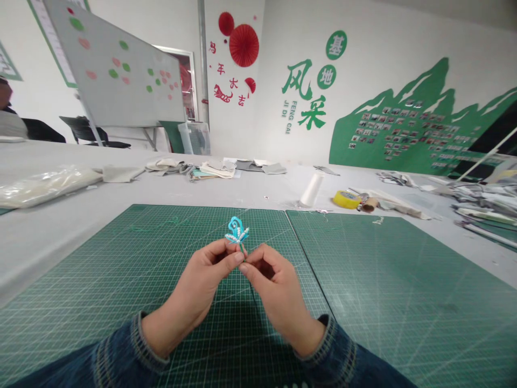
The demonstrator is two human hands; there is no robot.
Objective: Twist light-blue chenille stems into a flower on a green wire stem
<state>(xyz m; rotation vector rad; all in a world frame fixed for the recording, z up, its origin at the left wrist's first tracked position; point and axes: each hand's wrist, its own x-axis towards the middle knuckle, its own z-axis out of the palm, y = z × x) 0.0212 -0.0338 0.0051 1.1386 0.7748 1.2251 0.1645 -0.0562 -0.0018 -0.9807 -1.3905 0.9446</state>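
Observation:
A small turquoise flower ornament (237, 230) with white beaded petals and a curled top stands upright above the green cutting mat (161, 242). Its thin green stem runs down between my fingertips. My left hand (205, 280) pinches the stem just under the petals with thumb and index finger. Close against it on the right, my right hand (278, 285) has its thumb and index finger pressed together at the lower part of the stem. The fingertips of both hands nearly touch. The lower end of the stem is hidden by the fingers.
Beyond the mats stand a white thread cone (312, 189) and a yellow tape roll (346, 199). Fabric scraps (218, 168) lie farther back. A plastic-wrapped bundle (48, 184) rests at left, and a heap of cloth (484, 196) at right. Part of a person shows at far left.

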